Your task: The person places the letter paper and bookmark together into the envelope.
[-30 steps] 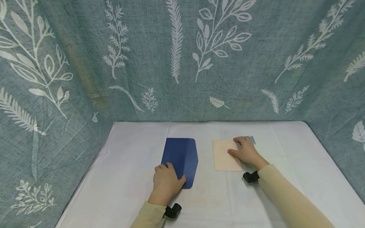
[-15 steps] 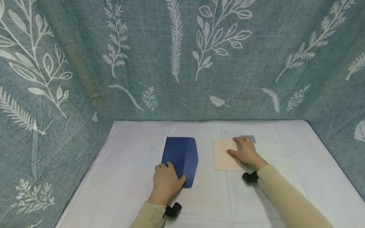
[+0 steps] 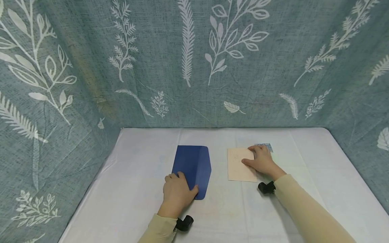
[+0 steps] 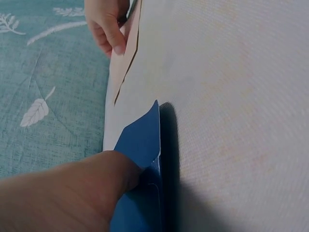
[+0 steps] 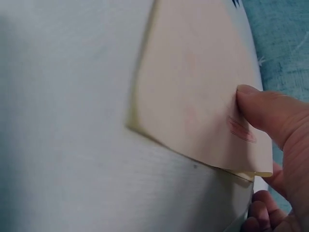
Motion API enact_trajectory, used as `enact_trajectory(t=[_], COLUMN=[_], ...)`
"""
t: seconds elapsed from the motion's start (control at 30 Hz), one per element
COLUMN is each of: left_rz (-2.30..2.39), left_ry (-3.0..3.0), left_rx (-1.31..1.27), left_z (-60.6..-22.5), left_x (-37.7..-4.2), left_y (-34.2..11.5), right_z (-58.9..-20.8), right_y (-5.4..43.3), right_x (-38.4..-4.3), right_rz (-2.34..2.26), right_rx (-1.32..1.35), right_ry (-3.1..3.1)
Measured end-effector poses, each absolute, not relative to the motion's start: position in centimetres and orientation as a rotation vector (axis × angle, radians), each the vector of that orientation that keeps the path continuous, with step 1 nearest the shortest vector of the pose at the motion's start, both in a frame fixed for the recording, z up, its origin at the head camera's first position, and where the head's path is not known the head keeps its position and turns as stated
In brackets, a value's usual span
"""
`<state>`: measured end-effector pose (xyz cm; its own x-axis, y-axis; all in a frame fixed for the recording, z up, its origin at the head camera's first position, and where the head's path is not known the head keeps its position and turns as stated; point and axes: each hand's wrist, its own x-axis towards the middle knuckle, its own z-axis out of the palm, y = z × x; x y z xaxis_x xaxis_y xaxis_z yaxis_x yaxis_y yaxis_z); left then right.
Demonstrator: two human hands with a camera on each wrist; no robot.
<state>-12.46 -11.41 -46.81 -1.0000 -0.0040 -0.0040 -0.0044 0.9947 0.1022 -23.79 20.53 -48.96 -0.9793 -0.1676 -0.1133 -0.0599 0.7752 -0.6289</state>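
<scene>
Where the white cloth-covered table (image 3: 136, 158) meets the patterned teal fabric curtain (image 3: 158, 50), we look down on two hands at work. We see the left hand (image 3: 178, 192) gripping the near left part of a dark blue paper envelope (image 3: 189, 160), its pointed flap spread open toward the right. We find the right hand (image 3: 262, 162) clamped on a flat cream rectangular paper card (image 3: 238, 165), thumb on top and fingers about its right edge; the card lies right of the envelope, well apart from it. Just beyond that hand, we make out a small blue-and-white patterned piece (image 3: 269, 147), partly hidden.
</scene>
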Motion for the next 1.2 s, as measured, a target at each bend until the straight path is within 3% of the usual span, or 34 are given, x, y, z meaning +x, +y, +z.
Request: enact_trajectory(t=[1.2], left_rz=[0.111], left_ry=[3.157], left_rx=[0.022], left_z=[-46.7], left_x=[-12.5], left_y=[-11.7], right_z=[-48.4], right_y=[19.5], right_x=[-23.0], right_rz=[-1.095], right_rx=[-0.158], right_ry=[2.775])
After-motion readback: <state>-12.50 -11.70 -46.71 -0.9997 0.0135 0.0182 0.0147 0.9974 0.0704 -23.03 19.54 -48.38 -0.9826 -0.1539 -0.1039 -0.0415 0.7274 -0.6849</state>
